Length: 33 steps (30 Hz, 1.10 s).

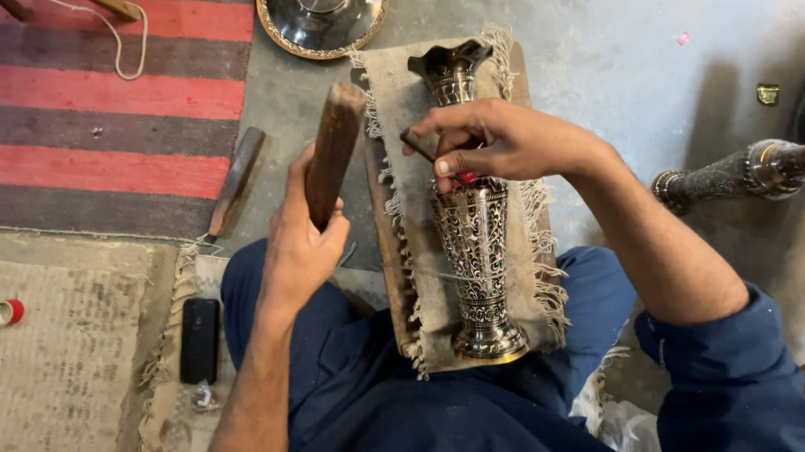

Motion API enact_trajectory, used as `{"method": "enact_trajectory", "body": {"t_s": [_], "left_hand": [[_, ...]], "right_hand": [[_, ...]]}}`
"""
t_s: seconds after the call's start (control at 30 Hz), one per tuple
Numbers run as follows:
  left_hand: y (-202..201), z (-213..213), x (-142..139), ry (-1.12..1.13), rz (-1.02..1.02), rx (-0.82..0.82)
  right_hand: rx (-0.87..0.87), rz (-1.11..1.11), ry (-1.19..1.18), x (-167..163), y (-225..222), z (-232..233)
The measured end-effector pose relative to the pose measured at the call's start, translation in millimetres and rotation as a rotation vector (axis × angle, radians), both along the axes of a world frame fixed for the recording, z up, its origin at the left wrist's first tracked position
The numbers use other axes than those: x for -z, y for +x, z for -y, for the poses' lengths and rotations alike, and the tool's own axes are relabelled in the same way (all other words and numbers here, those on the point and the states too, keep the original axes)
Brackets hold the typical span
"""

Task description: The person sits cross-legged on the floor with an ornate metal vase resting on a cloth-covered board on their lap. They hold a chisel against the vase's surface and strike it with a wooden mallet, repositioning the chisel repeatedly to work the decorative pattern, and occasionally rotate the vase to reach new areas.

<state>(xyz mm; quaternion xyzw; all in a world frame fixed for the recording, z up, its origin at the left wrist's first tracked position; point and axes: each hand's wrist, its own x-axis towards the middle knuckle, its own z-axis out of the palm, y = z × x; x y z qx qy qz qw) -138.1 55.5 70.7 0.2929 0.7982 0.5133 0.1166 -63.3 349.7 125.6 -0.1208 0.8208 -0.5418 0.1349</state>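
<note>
My right hand (495, 141) fingers are pinched together on a small dark chisel (416, 144), its tip down on the upper body of the engraved metal vase (472, 222); can't see the tip itself, fingers cover it. My left hand (302, 234) fingers are wrapped tight round a wooden mallet (333, 151), held upright just left of the chisel, not touching it. So the chisel head lies to the right of the mallet and near it. Vase lies on its side w/ long axis running away from me, flared mouth far, foot near, on a fringed cloth (405, 114) over a wooden board (387, 255) across my lap. Beyond: a round metal tray (323, 17) on the floor, a flat wooden tool (237, 180) by the striped rug (88, 115), a black phone (200, 339) at my left.
</note>
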Motion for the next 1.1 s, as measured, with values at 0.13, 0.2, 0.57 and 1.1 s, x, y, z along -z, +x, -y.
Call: {"method": "enact_trajectory", "body": {"t_s": [0.13, 0.2, 0.57, 1.1], "left_hand": [[6, -1, 2, 0.056, 0.081, -0.045], [6, -2, -3, 0.066, -0.119, -0.024], [2, 5, -10, -0.497, -0.304, 0.017], [44, -13, 1, -0.179, 0.049, -0.062]], "right_hand": [[-0.011, 0.01, -0.03, 0, 0, -1], [-0.03, 0.001, -0.056, 0, 0, -2], [0.001, -0.019, -0.058, 3, 7, -11], [0.046, -0.259, -0.025, 29, 29, -42]]}}
